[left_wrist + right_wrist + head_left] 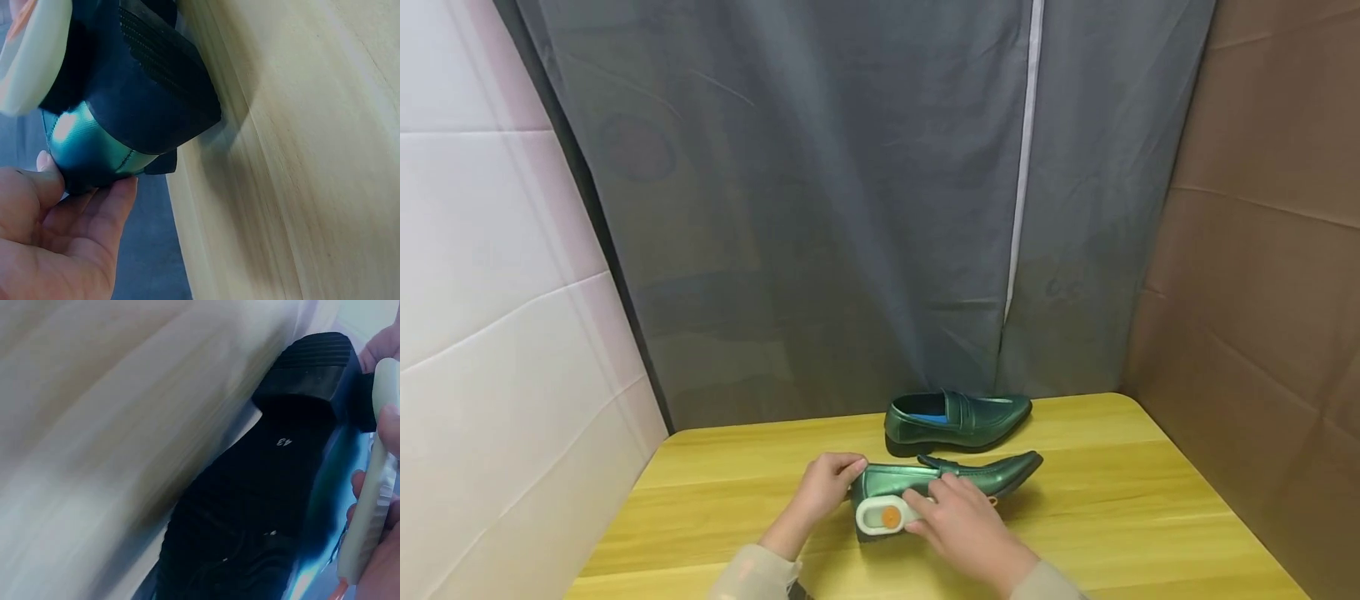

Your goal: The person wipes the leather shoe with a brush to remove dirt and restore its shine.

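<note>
A shiny green loafer (891,478) is held tipped on its side above the wooden table, toe to the right. My left hand (822,490) pinches its heel collar between thumb and fingers. My right hand (964,527) grips a white-handled shoe brush (872,516) with an orange spot. Dark bristles press against the loafer's side near the heel. In the right wrist view, the black sole (240,494) shows, marked 43, with the heel block at the top. The left wrist view shows the heel (156,106) close over the table.
The matching green loafer (970,425), with a blue insole, stands upright at the table's back edge, just behind the held one. The yellow wooden table (1150,517) meets a grey curtain (850,250) behind, with white cloth on the left and brown cloth on the right.
</note>
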Demonstrator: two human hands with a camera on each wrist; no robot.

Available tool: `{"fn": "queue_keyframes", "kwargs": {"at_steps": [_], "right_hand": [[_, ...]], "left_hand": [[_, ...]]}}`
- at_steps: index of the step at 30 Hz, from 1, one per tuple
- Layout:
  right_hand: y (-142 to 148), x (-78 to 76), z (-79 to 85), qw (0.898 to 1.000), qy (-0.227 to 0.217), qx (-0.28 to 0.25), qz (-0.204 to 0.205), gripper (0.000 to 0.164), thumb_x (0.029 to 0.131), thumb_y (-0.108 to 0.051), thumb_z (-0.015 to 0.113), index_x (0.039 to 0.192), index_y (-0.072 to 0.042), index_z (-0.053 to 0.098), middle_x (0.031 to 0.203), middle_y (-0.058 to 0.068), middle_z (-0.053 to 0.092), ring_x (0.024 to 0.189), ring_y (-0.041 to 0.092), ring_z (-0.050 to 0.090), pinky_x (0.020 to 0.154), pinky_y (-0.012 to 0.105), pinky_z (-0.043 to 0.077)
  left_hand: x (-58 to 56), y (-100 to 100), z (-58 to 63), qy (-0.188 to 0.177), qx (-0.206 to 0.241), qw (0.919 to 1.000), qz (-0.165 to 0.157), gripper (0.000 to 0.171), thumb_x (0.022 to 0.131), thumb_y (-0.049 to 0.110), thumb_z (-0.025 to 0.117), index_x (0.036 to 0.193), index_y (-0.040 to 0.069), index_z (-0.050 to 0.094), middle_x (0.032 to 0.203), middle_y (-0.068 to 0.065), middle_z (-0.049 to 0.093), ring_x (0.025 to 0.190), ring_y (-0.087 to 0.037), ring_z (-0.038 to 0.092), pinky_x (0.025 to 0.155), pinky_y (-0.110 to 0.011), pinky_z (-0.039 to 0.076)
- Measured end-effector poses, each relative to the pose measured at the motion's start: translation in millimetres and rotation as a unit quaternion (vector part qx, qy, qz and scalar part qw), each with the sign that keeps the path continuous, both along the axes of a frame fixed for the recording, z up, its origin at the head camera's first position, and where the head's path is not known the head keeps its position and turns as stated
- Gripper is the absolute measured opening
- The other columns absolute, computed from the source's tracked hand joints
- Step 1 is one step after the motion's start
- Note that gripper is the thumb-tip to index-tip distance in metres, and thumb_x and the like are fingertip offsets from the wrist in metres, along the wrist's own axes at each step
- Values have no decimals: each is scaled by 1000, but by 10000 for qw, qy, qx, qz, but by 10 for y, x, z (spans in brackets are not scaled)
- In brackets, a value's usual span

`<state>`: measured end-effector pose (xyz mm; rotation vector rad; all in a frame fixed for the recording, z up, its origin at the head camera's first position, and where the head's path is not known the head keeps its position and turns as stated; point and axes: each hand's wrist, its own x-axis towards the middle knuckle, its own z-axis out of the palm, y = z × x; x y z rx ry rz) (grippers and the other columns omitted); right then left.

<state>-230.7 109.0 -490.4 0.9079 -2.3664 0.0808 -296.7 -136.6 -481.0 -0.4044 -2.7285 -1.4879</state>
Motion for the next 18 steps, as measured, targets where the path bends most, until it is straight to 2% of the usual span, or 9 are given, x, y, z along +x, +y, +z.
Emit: {"fn": "queue_keyframes", "kwargs": {"at_steps": [4, 8, 11, 15, 18], "right_hand": [[-84, 1, 21, 9999, -91, 91, -82, 36, 97, -48, 61, 123, -24, 70, 90, -7, 62, 85, 12, 54, 77, 32, 54], [-138, -5, 50, 9994, -227, 162, -214, 36, 101, -48, 56, 126, -24, 67, 95, -6, 65, 88, 13, 55, 82, 37, 56], [-174, -18, 80, 9986, -362, 181, -342, 38, 103, -49, 52, 128, -24, 65, 96, -5, 64, 87, 13, 54, 84, 38, 56], [-213, -39, 120, 9973, -479, 157, -530, 40, 103, -50, 50, 129, -24, 65, 96, -3, 65, 87, 14, 54, 83, 37, 55], [-233, -49, 149, 9961, -559, 160, -667, 42, 102, -51, 50, 130, -24, 65, 104, 1, 68, 94, 18, 58, 87, 38, 55]], "left_hand": [[0, -12, -12, -40, -7, 10000, -52, 25, 101, 23, 61, 108, 4, 76, 107, -13, 74, 89, -17, 63, 73, -35, 63], [-7, -19, -1, 56, -107, 9999, -49, 24, 102, 24, 61, 105, 6, 77, 98, -8, 73, 81, -15, 59, 68, -30, 57], [-18, -22, 8, 206, -252, 9995, 17, 24, 102, 23, 61, 103, 6, 77, 94, -6, 73, 79, -15, 58, 69, -29, 51], [-20, -24, 8, 274, -285, 9992, 16, 25, 101, 22, 62, 106, 3, 77, 96, -8, 75, 83, -15, 60, 74, -30, 51], [-7, -23, 15, 273, -214, 9994, -3, 27, 101, 23, 62, 107, 1, 76, 98, -10, 76, 84, -14, 61, 73, -29, 52]]}}
